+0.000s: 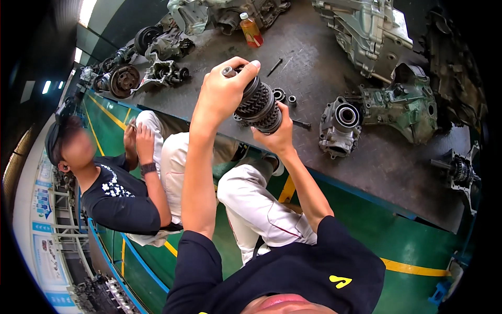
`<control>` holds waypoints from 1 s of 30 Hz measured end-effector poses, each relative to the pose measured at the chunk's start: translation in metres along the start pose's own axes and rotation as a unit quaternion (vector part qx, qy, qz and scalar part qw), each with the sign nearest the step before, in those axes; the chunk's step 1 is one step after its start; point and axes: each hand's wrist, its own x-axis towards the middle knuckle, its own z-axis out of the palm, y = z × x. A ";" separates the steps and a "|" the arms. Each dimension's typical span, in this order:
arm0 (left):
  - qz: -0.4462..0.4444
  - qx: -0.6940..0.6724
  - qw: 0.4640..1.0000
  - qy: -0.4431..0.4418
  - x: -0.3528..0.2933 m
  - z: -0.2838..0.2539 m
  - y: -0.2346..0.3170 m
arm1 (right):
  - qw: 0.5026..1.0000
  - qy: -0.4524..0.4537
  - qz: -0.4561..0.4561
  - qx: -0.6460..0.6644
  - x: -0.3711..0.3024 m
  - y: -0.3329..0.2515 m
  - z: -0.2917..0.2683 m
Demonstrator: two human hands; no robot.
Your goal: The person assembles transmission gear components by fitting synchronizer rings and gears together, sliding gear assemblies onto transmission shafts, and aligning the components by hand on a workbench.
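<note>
A dark steel gear shaft [256, 102], stacked with several toothed gears, is held up over the near edge of the metal workbench [308, 68]. My left hand [222, 91] is closed round its upper end, where a bare shaft tip pokes out by the fingers. My right hand [280, 131] grips the lower end from the right side. Just behind the shaft, a small ring-shaped bearing or gear [280, 94] and a little cylindrical sleeve [292, 100] lie on the bench. A dark bolt [275, 66] lies farther back, and a thin rod [301, 124] sticks out beside my right hand.
Gearbox housings [340, 125] and a greenish metal casing [402, 104] stand to the right. A large silver casing [368, 36] is behind them. An orange drink bottle [251, 31] stands at the back. A seated person [120, 193] is close on my left.
</note>
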 end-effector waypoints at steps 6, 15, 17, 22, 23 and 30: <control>0.018 -0.006 1.000 0.006 -0.007 0.001 -0.003 | 1.000 -0.013 0.009 0.000 0.001 -0.007 0.000; 0.016 0.036 0.999 -0.014 -0.007 0.000 0.005 | 0.999 0.000 0.003 0.040 0.003 -0.015 0.001; 0.020 0.041 0.999 -0.018 -0.005 0.001 0.007 | 0.998 -0.004 0.017 0.065 0.003 -0.013 0.000; 0.033 0.036 0.997 -0.059 -0.005 0.001 0.011 | 0.997 0.009 0.024 0.067 0.002 -0.004 -0.002; 0.032 0.036 0.997 -0.059 -0.005 -0.001 0.009 | 0.997 0.008 0.024 0.068 0.002 -0.005 -0.001; 0.007 -0.066 0.992 -0.107 -0.007 -0.008 0.001 | 0.998 0.014 0.019 0.059 0.004 -0.002 -0.001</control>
